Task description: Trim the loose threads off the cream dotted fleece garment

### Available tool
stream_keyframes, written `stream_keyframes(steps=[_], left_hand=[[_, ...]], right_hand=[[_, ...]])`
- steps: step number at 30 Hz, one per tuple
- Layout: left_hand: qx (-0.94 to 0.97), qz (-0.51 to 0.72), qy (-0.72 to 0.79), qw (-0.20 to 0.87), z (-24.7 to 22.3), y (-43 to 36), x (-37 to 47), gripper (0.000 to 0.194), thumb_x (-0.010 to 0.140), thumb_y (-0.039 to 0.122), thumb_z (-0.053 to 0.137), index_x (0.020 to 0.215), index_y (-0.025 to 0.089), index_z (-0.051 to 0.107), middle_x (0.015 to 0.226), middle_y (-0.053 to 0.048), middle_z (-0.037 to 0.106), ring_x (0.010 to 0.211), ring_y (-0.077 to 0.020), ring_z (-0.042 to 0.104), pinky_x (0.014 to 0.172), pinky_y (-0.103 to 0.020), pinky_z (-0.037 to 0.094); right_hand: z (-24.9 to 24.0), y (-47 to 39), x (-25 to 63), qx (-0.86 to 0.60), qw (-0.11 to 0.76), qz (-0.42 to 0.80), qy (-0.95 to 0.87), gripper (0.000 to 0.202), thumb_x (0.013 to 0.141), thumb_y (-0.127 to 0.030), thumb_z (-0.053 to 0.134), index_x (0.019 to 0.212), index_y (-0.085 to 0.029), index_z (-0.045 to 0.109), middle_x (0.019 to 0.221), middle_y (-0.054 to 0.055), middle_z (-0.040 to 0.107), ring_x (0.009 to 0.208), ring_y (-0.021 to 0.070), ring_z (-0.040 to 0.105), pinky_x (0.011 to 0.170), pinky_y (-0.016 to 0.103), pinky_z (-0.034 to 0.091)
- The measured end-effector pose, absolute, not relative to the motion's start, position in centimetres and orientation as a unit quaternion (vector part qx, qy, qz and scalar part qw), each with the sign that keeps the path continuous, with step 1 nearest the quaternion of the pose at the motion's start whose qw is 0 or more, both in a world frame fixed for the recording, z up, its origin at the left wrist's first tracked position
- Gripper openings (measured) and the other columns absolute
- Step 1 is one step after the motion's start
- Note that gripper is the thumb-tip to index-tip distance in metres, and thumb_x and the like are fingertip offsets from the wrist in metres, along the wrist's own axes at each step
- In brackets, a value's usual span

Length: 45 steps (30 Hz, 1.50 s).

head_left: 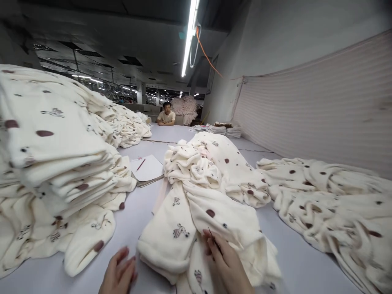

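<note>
A heap of cream fleece cloth with zebra figures and brown dots lies in front of me on the pale table. Over its near part is my right hand, its fingers closed round a thin dark pointed tool; the grip hides most of it, so its kind is unclear. My left hand is just left of the fleece, with fingers loosely bent and apart, nothing seen in them. A gap of bare table shows between that hand and the cloth.
A tall folded fleece stack rises at left, and more loose fleece lies at right. Papers carry a red pencil. A person leans at the table's far end. Striped fabric hangs along the right wall.
</note>
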<state>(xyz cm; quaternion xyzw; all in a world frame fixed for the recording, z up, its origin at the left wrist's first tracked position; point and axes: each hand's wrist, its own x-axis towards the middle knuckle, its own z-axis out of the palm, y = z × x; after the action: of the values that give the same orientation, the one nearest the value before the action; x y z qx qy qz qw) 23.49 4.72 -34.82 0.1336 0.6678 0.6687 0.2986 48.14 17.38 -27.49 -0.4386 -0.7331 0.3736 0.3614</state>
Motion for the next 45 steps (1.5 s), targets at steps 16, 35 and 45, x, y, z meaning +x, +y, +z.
stream_keyframes(steps=[16,35,45], left_hand=[[0.471,0.513,0.717,-0.034,-29.9,10.6,28.4,0.038,0.065,0.034,0.067,0.1,0.019,0.066,0.106,-0.013,0.065,0.102,-0.0331,0.057,0.084,-0.048,0.036],[0.249,0.726,0.352,0.536,-30.1,13.4,28.8,0.036,0.068,0.044,0.076,0.094,0.024,0.063,0.094,0.0,0.07,0.094,-0.0189,0.061,0.085,-0.026,0.042],[0.458,0.692,0.511,0.227,-28.3,12.6,28.3,0.018,0.074,0.019,0.052,0.087,0.025,0.063,0.079,0.002,0.059,0.076,-0.0175,0.056,0.072,-0.025,0.041]], right_hand=[[-26.7,16.6,40.7,-0.392,0.44,0.503,-0.632,0.039,0.077,-0.057,0.062,0.086,-0.02,0.065,0.069,0.0,0.062,0.052,0.0131,0.053,0.044,0.02,0.039],[-22.4,16.9,44.7,-0.41,0.334,0.174,-0.831,0.021,0.086,-0.035,0.052,0.102,-0.027,0.064,0.091,0.002,0.061,0.076,0.0174,0.064,0.063,0.024,0.049],[-23.1,16.8,43.9,-0.39,0.331,0.163,-0.844,0.03,0.082,-0.035,0.06,0.111,-0.028,0.061,0.089,0.002,0.064,0.074,0.018,0.065,0.064,0.025,0.052]])
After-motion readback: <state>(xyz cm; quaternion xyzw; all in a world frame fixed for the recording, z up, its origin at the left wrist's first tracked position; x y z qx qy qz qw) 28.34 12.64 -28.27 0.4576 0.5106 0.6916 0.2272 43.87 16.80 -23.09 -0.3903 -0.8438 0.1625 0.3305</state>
